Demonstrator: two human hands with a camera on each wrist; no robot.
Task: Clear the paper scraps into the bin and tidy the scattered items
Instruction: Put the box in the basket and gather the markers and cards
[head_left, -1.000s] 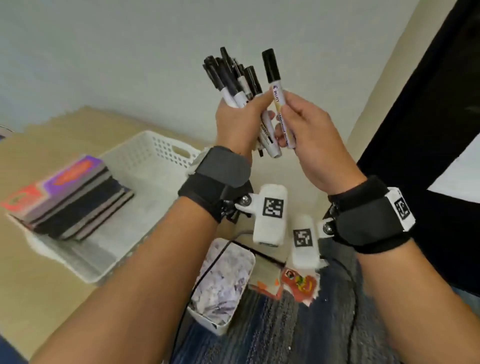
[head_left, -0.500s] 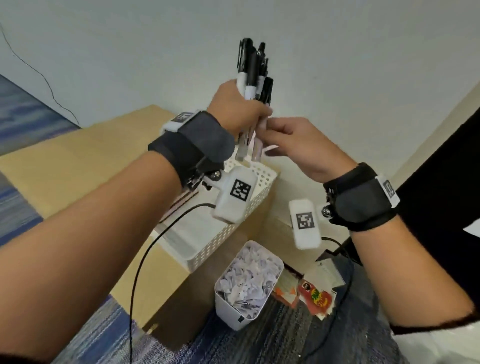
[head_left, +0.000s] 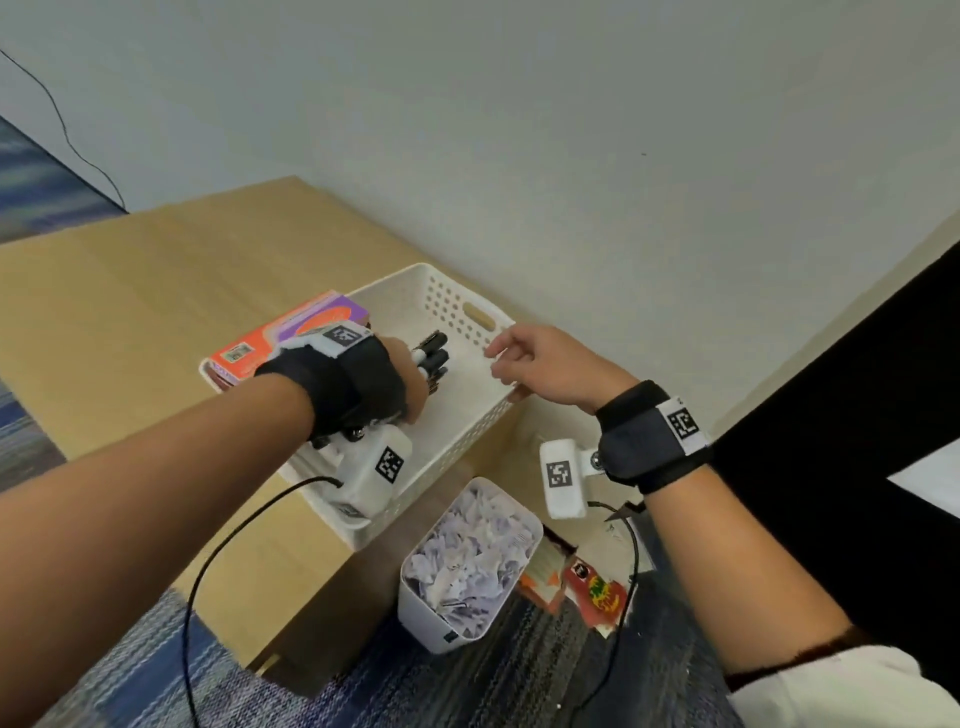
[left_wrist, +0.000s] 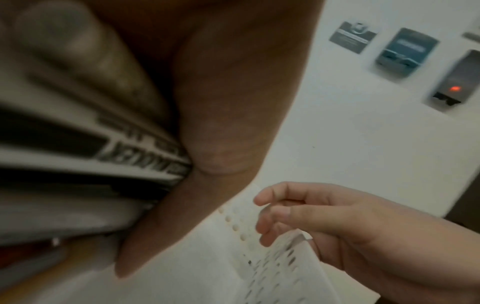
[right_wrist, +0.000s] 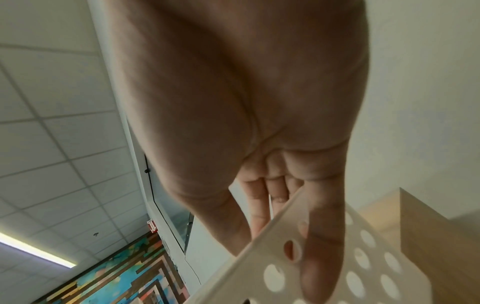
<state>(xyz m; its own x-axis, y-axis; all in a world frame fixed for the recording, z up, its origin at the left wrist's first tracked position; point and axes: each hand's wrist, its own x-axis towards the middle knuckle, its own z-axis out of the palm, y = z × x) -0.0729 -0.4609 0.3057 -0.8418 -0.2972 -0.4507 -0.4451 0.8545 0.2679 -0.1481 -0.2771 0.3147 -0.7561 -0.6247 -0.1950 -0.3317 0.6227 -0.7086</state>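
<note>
White perforated basket (head_left: 457, 436) sits on the wooden surface (head_left: 130, 291). Inside it, the left hand (head_left: 400, 384) grips a bundle of markers (head_left: 434, 356). At three o'clock, the right hand (head_left: 545, 371), fingers relaxed, rests on the rim. Released unevenly, markers could roll apart.
</note>
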